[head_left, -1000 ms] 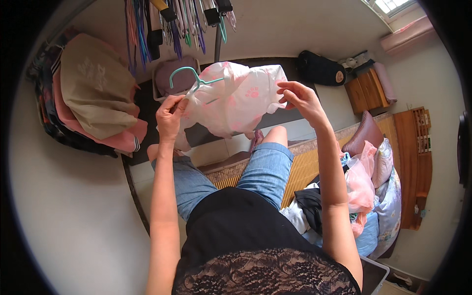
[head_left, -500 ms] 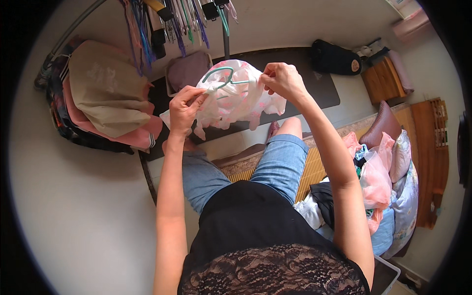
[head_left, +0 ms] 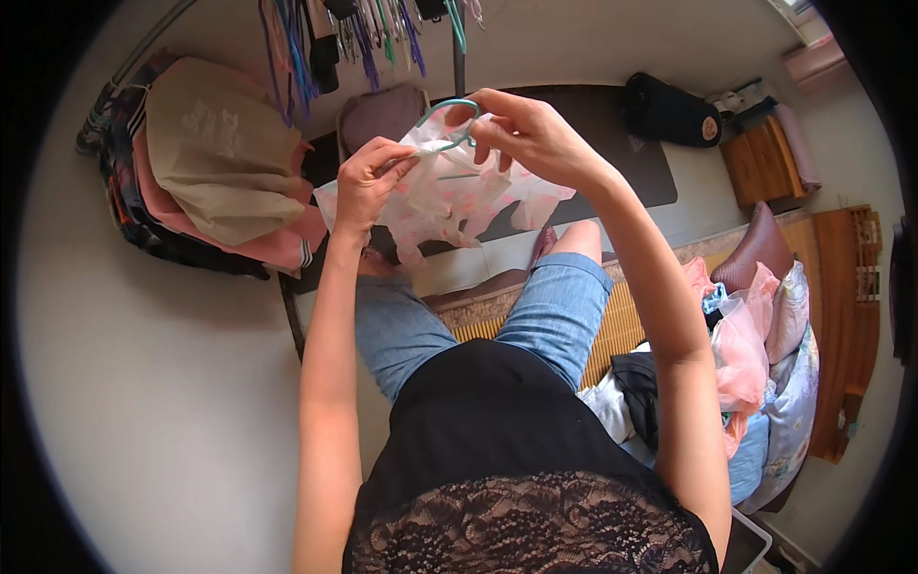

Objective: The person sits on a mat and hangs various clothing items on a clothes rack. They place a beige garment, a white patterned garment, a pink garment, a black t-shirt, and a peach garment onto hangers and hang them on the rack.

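Observation:
A sheer white garment with pink markings [head_left: 430, 206] hangs in front of me, above my knees, on a teal hanger [head_left: 457, 101]. My left hand [head_left: 363, 187] is closed, thumb and fingers pinching the cloth at the hanger's left side. At the hanger's hook is my right hand [head_left: 540, 139], its fingers curled around the teal curve; part of the grip is hidden behind the fingers. Below the hands the thin cloth falls in loose folds.
Several hangers [head_left: 363, 43] dangle from a rack at the top. Clothes under a beige cloth [head_left: 215, 143] hang at the left. On the right, a bed with a bamboo mat [head_left: 620, 311] holds piled clothes [head_left: 741, 354]. A wooden box [head_left: 760, 163] stands at the far right.
My right hand has moved from the garment's right side up and left to the hanger's hook. The cloth on the right now hangs lower and looser. My left hand keeps its pinch.

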